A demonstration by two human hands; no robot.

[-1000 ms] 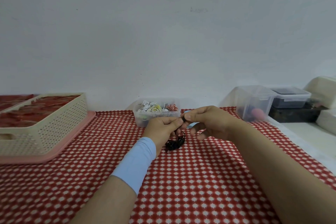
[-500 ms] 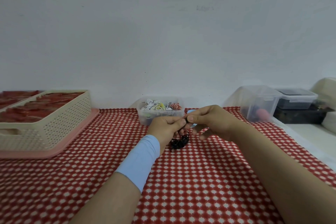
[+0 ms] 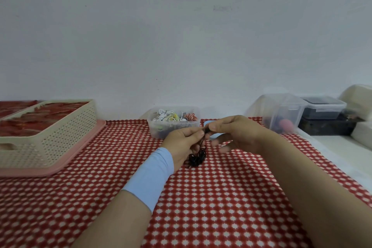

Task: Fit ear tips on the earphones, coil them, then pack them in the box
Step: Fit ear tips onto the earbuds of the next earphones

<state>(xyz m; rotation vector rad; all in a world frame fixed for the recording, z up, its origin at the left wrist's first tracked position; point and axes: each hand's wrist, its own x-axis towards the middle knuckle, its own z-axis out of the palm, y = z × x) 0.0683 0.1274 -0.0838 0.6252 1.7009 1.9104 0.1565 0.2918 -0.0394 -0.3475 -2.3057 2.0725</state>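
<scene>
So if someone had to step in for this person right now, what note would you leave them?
Left hand and right hand: both pinch the top end of the black earphones, fingertips meeting.
The rest hangs in a loose bunch below them, over the red checked cloth.
Clear tub behind the hands holds other coiled earphones.
Done: cannot tell whether ear tips are on; the hands hide the buds.
Left: check the tips, coil this pair, pack it.

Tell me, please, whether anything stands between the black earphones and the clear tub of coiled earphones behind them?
Nothing visible does. The left hand and right hand both pinch the black earphones, and the clear tub sits just beyond them on the checked cloth. A small blue thing lies beside the tub.
</scene>
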